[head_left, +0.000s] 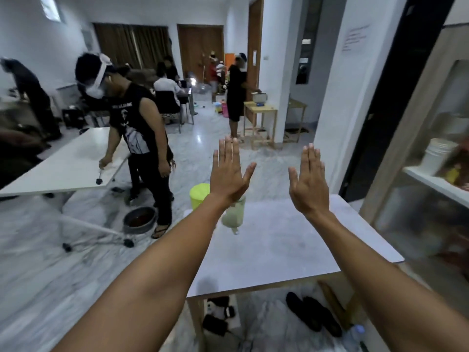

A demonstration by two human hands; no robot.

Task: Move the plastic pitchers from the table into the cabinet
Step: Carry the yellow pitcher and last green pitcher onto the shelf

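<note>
Pitchers: none held. Left hand (228,174) and right hand (308,182) are raised flat, fingers extended together, empty. A pale pitcher (234,214) is seen below the left wrist on the table (291,245); a lime-green pitcher (199,195) just left of it. Cabinet shelf (431,182) lies right of the right fingers.

Both arms reach straight forward; the left hand (229,171) and right hand (308,180) are raised flat, fingers together, apparently palms facing away, holding nothing.

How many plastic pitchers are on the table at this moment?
2. A lime-green pitcher stands at the table's far left corner, and a pale translucent pitcher sits beside it, partly hidden behind the left hand. The hands might hide more.
</note>
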